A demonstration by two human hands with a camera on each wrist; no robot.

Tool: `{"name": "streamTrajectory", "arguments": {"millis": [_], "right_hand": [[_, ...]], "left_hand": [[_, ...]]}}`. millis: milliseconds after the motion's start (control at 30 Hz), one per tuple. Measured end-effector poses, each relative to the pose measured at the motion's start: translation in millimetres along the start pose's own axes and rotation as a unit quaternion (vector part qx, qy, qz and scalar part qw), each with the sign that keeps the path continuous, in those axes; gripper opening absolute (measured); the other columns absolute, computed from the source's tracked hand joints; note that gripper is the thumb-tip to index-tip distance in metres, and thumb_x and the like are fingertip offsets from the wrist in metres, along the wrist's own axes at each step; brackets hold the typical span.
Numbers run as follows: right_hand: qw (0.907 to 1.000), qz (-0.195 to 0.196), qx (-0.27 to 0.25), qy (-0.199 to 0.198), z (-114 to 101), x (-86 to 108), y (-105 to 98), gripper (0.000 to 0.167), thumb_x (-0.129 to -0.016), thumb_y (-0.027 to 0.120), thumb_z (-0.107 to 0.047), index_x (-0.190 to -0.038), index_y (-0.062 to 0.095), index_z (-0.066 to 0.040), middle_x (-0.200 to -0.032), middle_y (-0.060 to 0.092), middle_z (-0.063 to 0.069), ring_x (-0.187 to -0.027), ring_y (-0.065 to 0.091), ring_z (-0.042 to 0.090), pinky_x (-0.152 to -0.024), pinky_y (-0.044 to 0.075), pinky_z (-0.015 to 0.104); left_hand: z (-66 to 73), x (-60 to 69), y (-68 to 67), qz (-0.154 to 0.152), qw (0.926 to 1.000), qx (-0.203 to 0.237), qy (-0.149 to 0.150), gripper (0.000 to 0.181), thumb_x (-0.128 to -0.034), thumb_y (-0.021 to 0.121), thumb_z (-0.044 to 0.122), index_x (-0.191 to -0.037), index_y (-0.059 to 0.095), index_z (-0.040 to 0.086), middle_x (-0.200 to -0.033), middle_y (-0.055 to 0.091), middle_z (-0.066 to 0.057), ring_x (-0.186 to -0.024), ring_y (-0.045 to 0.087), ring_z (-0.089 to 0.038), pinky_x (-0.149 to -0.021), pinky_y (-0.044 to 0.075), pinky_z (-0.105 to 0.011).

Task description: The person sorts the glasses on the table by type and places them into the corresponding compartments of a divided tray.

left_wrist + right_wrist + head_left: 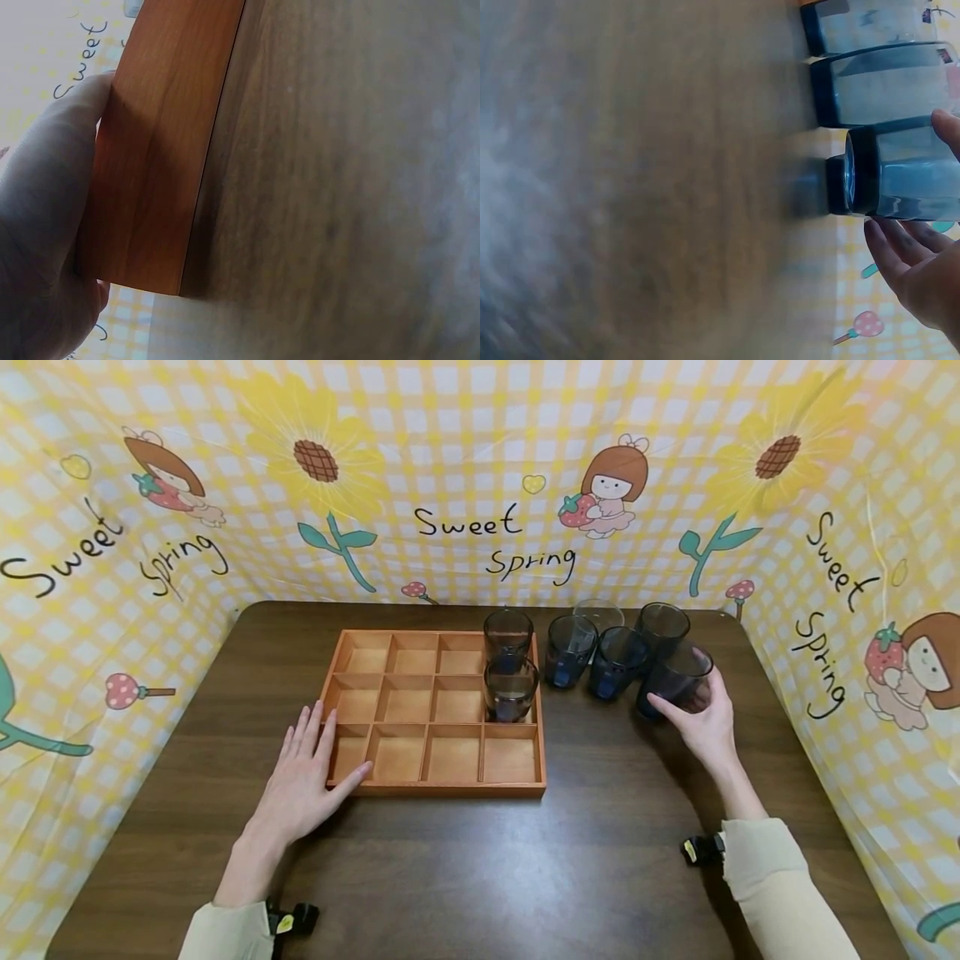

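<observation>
A yellow checked cloth (465, 452) hangs beyond both hands. The brown worktop (615, 860) is under them. A wooden tray (450, 791) with twelve little boxes sits just right of the left hand (300, 781), which lies loose with straight fingers touching the tray's side and its thumb over the near corner. The right hand (708, 718) holds a dark glass (672, 681) between its thumb and fingers. Four more glasses (617, 664) stand close together, just beyond the right hand and to its left. Farther left of that hand, two dark glasses (511, 693) stand in the tray's far and middle boxes, in the row nearest it.
</observation>
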State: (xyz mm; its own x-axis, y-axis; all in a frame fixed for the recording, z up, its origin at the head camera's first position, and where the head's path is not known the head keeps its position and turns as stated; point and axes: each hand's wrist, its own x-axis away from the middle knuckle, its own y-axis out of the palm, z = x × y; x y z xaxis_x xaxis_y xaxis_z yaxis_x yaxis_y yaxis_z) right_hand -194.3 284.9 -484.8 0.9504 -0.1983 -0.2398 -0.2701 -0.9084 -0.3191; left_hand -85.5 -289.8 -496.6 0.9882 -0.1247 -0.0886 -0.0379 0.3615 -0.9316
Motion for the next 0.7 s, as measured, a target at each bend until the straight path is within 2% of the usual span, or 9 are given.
{"name": "streamTrajectory", "arguments": {"millis": [267,433,700], "right_hand": [[0.9997,-0.011,-0.018,-0.008,-15,2.3,-1,0.091,-0.087,0.089,0.002,-0.166,0.048,-0.018,-0.104,0.07,-0.029,-0.09,0.07,-0.009,-0.077,0.057,0.007],[0.9998,-0.012,-0.011,-0.012,-22,7.6,0,0.092,-0.086,0.09,0.0,-0.166,0.049,-0.022,-0.104,0.071,-0.028,-0.091,0.07,-0.007,-0.08,0.057,0.007],[0.9995,0.006,-0.005,-0.031,-29,20.0,3,0.091,-0.086,0.089,0.0,-0.165,0.05,-0.023,-0.112,0.07,-0.029,-0.09,0.071,-0.01,-0.08,0.054,0.007]], "left_hand": [[-0.3,1.2,0.3,0.001,1.0,0.004,-0.001,0.106,-0.1052,0.063,0.062,-0.177,0.012,0.003,-0.185,0.006,-0.027,-0.173,0.005,-0.047,-0.141,0.001,-0.06],[0.4,1.6,-0.3,0.0,1.0,0.003,-0.001,0.106,-0.1053,0.063,0.062,-0.176,0.012,0.002,-0.185,0.006,-0.027,-0.172,0.005,-0.048,-0.141,0.001,-0.06],[0.5,1.4,-0.3,-0.002,1.0,0.003,-0.004,0.106,-0.1055,0.062,0.063,-0.177,0.011,0.004,-0.185,0.003,-0.025,-0.173,0.003,-0.046,-0.141,0.002,-0.06]]}}
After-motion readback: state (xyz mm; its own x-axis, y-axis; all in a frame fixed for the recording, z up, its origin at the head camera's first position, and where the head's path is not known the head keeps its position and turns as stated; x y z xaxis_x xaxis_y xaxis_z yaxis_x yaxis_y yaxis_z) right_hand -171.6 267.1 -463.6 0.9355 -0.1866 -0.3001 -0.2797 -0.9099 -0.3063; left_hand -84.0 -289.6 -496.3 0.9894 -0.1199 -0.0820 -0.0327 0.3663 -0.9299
